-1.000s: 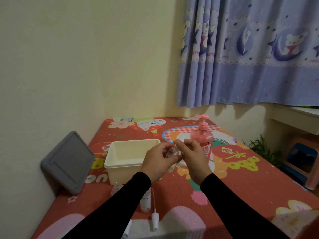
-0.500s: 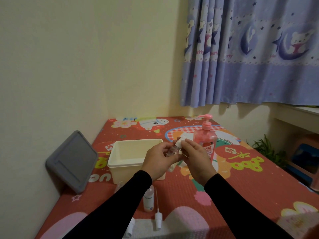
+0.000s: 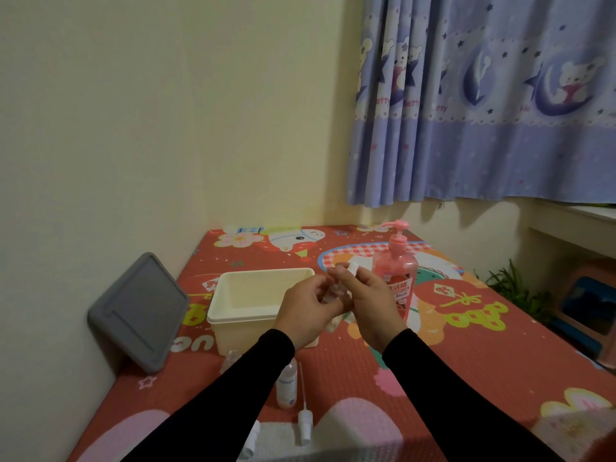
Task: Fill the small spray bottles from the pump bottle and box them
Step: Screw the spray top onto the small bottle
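Note:
Above the red play mat, my left hand (image 3: 308, 313) grips the clear body of a small spray bottle (image 3: 333, 292). My right hand (image 3: 373, 303) pinches that bottle's white spray cap (image 3: 353, 269) at its top. Just behind my right hand stands the pink pump bottle (image 3: 396, 270), upright. A cream plastic box (image 3: 253, 301) sits open to the left of my hands. Another small bottle (image 3: 286, 388) stands near my left sleeve, partly hidden by it, with a loose spray head and its tube (image 3: 305, 418) lying beside it.
A grey lid (image 3: 138, 311) leans against the left wall. A small clear bottle (image 3: 232, 358) shows in front of the box. White caps (image 3: 251, 441) lie at the mat's near edge. A blue curtain hangs at the right, with a plant (image 3: 510, 285) below.
My hands have stayed together on the small spray bottle, and the white cap has risen a little higher in my right fingers. The camera view shifted slightly.

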Available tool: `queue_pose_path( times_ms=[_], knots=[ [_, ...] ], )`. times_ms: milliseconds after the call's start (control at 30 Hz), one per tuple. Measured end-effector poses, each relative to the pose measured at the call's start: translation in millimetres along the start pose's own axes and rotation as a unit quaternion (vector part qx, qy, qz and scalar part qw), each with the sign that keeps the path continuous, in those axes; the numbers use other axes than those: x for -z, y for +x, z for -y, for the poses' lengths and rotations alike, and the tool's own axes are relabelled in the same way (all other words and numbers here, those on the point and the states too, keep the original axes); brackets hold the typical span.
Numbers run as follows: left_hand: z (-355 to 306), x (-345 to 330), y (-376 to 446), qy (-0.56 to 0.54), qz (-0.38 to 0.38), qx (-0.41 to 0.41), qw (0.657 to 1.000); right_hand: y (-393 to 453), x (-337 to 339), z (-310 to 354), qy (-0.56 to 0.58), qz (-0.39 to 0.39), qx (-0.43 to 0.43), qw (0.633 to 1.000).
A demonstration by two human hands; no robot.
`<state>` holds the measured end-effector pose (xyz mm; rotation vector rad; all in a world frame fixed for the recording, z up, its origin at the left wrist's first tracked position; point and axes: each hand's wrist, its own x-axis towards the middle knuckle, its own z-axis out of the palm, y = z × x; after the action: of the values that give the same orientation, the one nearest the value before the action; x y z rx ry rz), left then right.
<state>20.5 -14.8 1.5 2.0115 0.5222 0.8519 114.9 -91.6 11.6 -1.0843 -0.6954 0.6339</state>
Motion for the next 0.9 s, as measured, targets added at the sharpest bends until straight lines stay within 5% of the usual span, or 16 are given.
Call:
queue_pose_path(
  times_ms=[300,533,733,900],
  knots=[
    [8.2,9.7,4.6,-0.002,-0.005,0.026,1.000,0.1,9.0,-2.0,-0.063,0.026,-0.006,0.998],
    [5.5,8.6,1.9,0.022,0.006,0.008,1.000,2.2,13.9,-4.8,-0.137,-0.059,0.015,0.989],
    [3.3,8.4,0.9,0.037,0.012,0.001,0.999,7.0,15.3,-1.1,-0.132,0.031,-0.005,0.991],
    [1.6,5.7,0.4,0.041,0.011,0.000,0.999,4.8,11.6,0.0,-0.148,-0.023,0.018,0.989]
  ],
)
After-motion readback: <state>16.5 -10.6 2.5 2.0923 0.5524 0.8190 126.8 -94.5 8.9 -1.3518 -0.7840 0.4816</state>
